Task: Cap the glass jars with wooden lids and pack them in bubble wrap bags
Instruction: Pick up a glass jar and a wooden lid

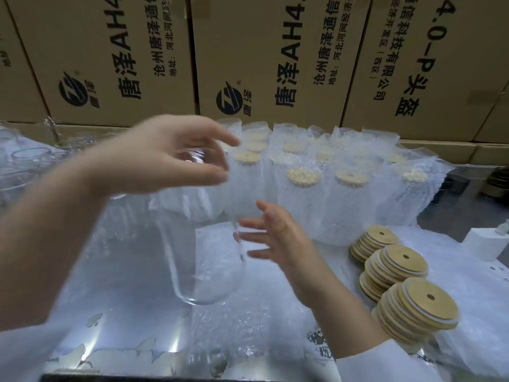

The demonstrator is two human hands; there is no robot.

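Note:
My left hand (165, 155) grips the rim of an uncapped clear glass jar (203, 260), which hangs tilted above the table with its base toward me. My right hand (278, 238) is beside the jar's right wall, fingers spread and nearly straight, at or close to the glass. Three leaning stacks of round wooden lids (407, 274), each lid with a centre hole, lie to the right. Behind the hands stand several capped jars in bubble wrap bags (325, 183). Flat bubble wrap bags (132, 293) cover the table under the jar.
Bare glass jars (24, 161) stand at the far left. A wall of printed cardboard boxes (270, 59) closes off the back. A small white box (484, 242) sits at the right edge, with dark round items (495, 180) beyond it.

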